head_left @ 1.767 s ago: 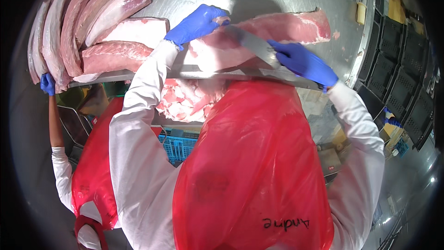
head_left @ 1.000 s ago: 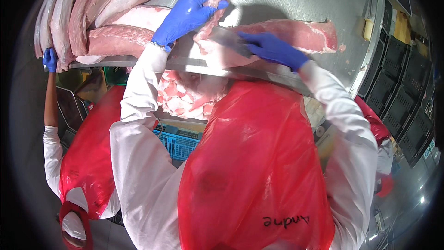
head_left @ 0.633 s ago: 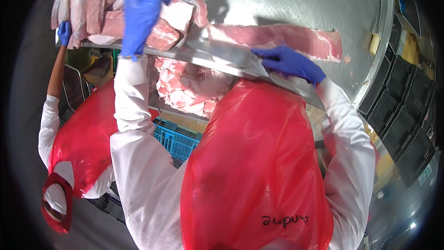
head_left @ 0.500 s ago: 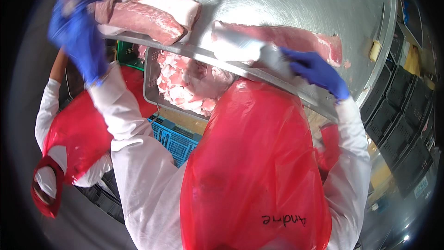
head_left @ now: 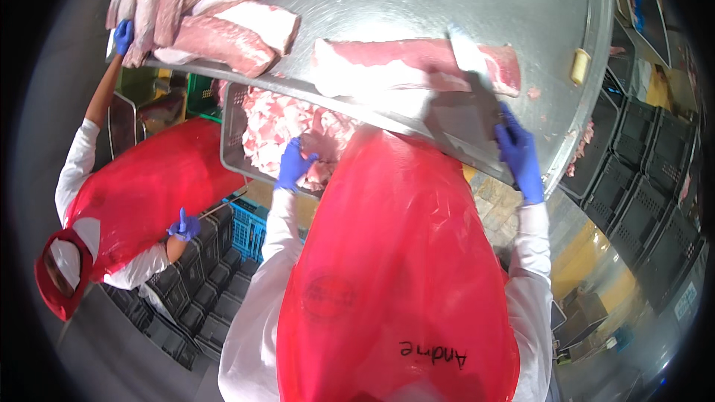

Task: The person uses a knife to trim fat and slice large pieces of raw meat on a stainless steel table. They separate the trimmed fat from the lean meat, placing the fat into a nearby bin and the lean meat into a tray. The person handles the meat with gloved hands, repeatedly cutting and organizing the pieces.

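Now my left hand [head_left: 294, 166] is down below the counter [head_left: 417, 0] edge, over the grey crate [head_left: 232, 123] of pale meat scraps [head_left: 279, 123], arm reaching straight forward. Its fingers curl together around a scrap; how firmly, I cannot tell. My right hand [head_left: 519, 152] sits at the counter's near edge, fingers wrapped around the handle of a knife [head_left: 465, 104], whose broad blade lies flat and points away from me toward the long loin [head_left: 410, 67]. The handle itself is hidden inside my grip, and the blade blurs into the steel, so where it touches the loin is hard to make out.

The loin lies crosswise on the counter, just beyond the knife, its near side bright and washed out. My red apron [head_left: 395, 268] covers the lower middle of the view and hides what is under the counter there. To the far left, more loins [head_left: 216, 7] are piled at the counter's corner. A co-worker [head_left: 126, 193] in a red apron stands at my left, one blue-gloved hand up at that pile. Black crates [head_left: 640, 171] stand at the right, a blue crate [head_left: 249, 227] lower down.
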`<state>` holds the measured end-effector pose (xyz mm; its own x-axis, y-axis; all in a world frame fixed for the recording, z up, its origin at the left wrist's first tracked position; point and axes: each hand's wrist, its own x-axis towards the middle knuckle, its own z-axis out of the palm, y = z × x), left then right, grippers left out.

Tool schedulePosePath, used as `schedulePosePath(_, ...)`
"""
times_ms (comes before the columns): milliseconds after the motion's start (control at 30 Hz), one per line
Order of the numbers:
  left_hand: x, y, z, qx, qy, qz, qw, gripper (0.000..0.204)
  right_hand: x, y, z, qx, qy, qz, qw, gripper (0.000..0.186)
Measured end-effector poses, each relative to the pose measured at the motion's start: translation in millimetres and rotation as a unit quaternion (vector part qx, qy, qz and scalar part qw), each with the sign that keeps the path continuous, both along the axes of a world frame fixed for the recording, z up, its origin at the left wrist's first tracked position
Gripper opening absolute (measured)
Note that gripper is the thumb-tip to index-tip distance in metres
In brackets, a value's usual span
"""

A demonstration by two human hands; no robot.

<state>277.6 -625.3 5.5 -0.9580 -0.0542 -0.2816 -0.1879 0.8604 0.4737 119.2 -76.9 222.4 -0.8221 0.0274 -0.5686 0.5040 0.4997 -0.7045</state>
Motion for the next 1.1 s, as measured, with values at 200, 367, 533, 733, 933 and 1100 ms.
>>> schedulePosePath(200,-68.9,110.3,82.6,0.138,0.021,0.147,0.979,0.044,34.7,8.9,-85.4,0.004,0.157,0.120,0.980,0.031)
schedulePosePath(367,-175.4,111.2,102.9,0.148,0.195,0.153,0.957,0.026,11.2,-24.8,-84.0,-0.039,0.152,0.102,0.982,0.025)
schedulePosePath(533,-282.1,46.6,40.0,0.022,0.174,-0.066,0.982,0.064,-12.1,-37.9,-81.2,0.009,0.160,0.136,0.978,0.026)
schedulePosePath(733,-288.0,57.7,82.1,-0.070,0.111,-0.174,0.976,0.038,23.0,25.4,-81.4,0.077,0.172,0.059,0.980,0.021)
schedulePosePath(933,-219.1,242.2,129.2,-0.094,0.190,-0.301,0.930,0.080,95.8,105.3,-90.1,0.055,0.156,-0.173,0.971,0.018)
schedulePosePath(1100,-271.9,259.0,102.3,-0.100,0.045,-0.297,0.948,0.096,125.4,97.0,-94.0,-0.019,0.136,-0.232,0.963,0.019)
